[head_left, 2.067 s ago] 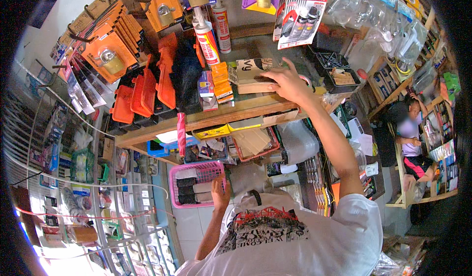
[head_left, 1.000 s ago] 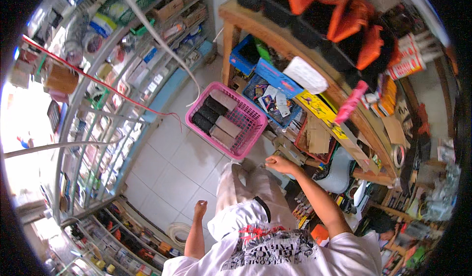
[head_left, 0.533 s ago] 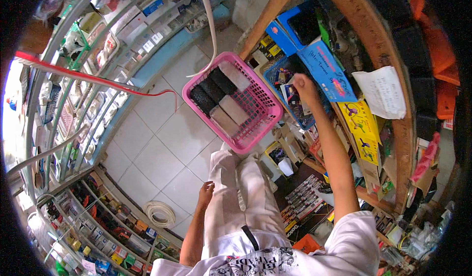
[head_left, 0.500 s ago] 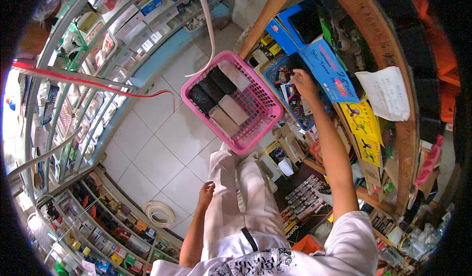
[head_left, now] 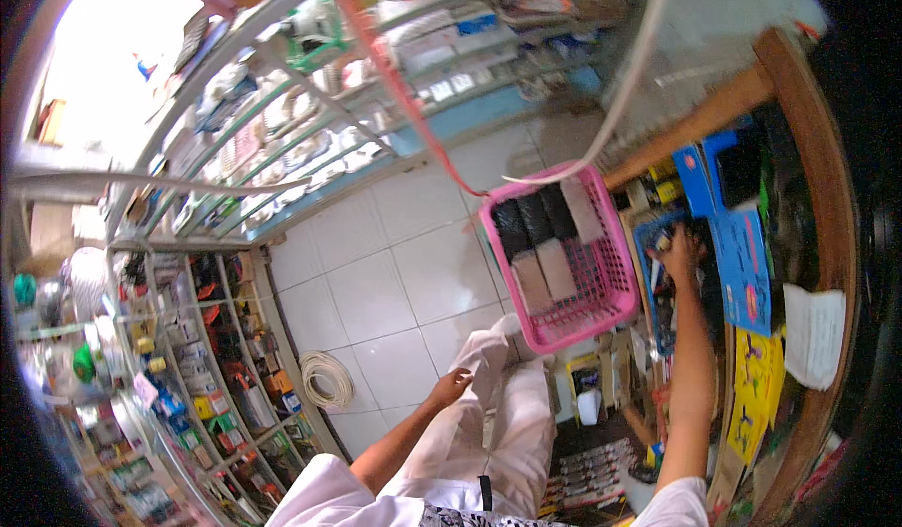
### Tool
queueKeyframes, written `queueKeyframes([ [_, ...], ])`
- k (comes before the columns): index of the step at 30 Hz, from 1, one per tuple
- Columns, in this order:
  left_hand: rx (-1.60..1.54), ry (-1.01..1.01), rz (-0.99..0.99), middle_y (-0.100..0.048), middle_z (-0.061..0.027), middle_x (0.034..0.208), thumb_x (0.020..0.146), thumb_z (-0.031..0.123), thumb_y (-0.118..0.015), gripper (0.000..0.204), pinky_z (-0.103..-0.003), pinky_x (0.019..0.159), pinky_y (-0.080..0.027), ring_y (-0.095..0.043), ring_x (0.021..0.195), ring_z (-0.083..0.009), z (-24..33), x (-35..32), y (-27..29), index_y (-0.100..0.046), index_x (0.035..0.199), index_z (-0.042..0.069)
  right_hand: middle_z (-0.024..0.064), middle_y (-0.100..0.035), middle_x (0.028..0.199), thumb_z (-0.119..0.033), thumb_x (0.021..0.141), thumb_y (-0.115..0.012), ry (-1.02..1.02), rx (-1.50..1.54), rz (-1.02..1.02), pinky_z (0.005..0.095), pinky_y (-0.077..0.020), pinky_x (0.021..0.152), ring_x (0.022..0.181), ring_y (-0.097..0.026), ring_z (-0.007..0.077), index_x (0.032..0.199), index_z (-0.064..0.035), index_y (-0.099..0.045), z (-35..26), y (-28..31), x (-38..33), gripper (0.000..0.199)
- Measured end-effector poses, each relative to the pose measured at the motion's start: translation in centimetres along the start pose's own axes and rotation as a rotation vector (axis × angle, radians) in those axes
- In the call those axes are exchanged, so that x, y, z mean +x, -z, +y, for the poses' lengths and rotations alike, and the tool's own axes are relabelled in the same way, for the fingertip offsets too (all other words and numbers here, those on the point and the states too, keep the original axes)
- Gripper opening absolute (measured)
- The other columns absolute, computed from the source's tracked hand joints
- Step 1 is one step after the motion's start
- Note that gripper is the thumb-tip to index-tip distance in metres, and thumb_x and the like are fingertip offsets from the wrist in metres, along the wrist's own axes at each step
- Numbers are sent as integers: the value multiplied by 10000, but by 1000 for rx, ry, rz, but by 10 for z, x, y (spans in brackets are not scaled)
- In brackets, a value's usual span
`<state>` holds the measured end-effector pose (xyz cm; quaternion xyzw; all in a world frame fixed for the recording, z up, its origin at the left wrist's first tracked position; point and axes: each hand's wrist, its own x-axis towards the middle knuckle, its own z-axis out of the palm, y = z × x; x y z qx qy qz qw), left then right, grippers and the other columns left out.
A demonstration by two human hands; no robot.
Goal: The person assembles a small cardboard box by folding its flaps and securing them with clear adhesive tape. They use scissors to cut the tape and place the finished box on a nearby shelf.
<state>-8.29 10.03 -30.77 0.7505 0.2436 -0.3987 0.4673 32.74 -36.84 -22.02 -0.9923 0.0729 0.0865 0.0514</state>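
Note:
My right hand (head_left: 680, 253) reaches into a blue basket (head_left: 643, 283) of small mixed items on the right. Its fingers are closed round something small and pale that I cannot make out. My left hand (head_left: 451, 386) hangs by my left thigh with loosely bent fingers and nothing visible in it. Left of the blue basket is a pink plastic basket (head_left: 580, 334). Inside it lie black wrapped packs (head_left: 534, 217) and pale wrapped packs (head_left: 532, 280), side by side.
Stocked shelves (head_left: 376, 123) line the far side, and a sectioned case (head_left: 216, 367) stands at left. Coiled white cable (head_left: 325, 380) lies on the tiles. Blue boxes (head_left: 742, 269), yellow packs (head_left: 754, 386) and a wooden beam (head_left: 832, 198) are at right. Cables hang across the upper view.
The view has turned left, so the baskets appear farther right and lower. My right hand stays at the blue basket, its fingers now round a small item. My left hand remains by my thigh.

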Motion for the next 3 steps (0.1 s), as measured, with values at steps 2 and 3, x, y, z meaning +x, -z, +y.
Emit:
queueKeyframes([
  [2, 4, -172, 10, -713, -200, 1069, 971, 412, -599, 452, -422, 880, -530, -693, 985, -310, 11, 5, -4, -627, 1265, 71, 196, -524, 1440, -362, 535, -936, 251, 331, -45, 611, -242, 1123, 1361, -421, 413, 1465, -86, -446, 27, -7, 12, 1087],
  [3, -12, -167, 48, -713, -200, 1069, 971, 412, -599, 452, -422, 880, -530, -693, 985, -310, 11, 5, 0, -627, 1265, 71, 196, -524, 1440, -362, 535, -936, 290, 342, -44, 611, -242, 1123, 1361, -421, 413, 1465, -86, -446, 8, -8, 27, 1087],
])
